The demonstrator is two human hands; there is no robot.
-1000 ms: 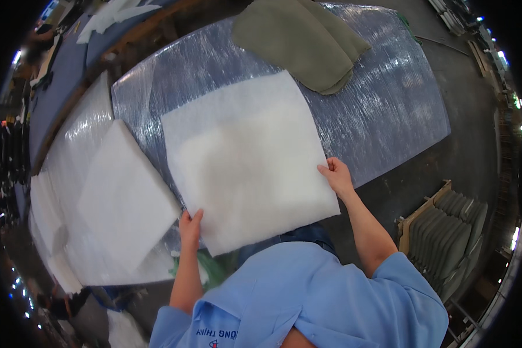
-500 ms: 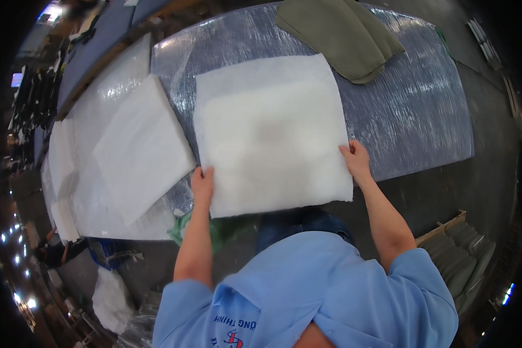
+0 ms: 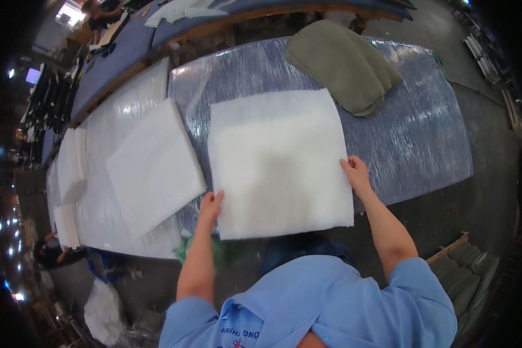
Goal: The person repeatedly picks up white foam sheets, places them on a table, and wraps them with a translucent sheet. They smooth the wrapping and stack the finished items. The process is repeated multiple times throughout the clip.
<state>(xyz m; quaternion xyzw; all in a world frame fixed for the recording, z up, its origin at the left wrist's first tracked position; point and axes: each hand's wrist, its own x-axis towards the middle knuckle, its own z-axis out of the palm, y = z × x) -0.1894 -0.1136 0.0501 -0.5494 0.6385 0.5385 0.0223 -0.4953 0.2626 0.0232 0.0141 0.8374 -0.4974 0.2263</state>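
A square sheet of white batting [image 3: 281,174] lies in front of me on a table wrapped in clear plastic film [image 3: 414,136]. Its far strip looks thinner and greyer than the bright, thicker part nearer me. My left hand [image 3: 211,209] is closed on its left edge near the front corner. At the right edge, a little farther up, the fingers of my right hand [image 3: 356,173] pinch the sheet. The front edge of the batting reaches out over the table's near side. Folded olive-green fabric pieces [image 3: 342,66] rest beyond its far right corner.
More white batting [image 3: 156,168] lies to the left, with thick folded white pads [image 3: 71,168] past it. Blue-topped tables [image 3: 113,64] run along the back. Grey-green cushion-like pieces [image 3: 464,272] stand low at the right. At the far left a person [image 3: 52,252] is partly visible.
The view has tipped up, so the table and batting sit lower in the picture and more of the back tables shows. Both hands still hold the same edges of the sheet.
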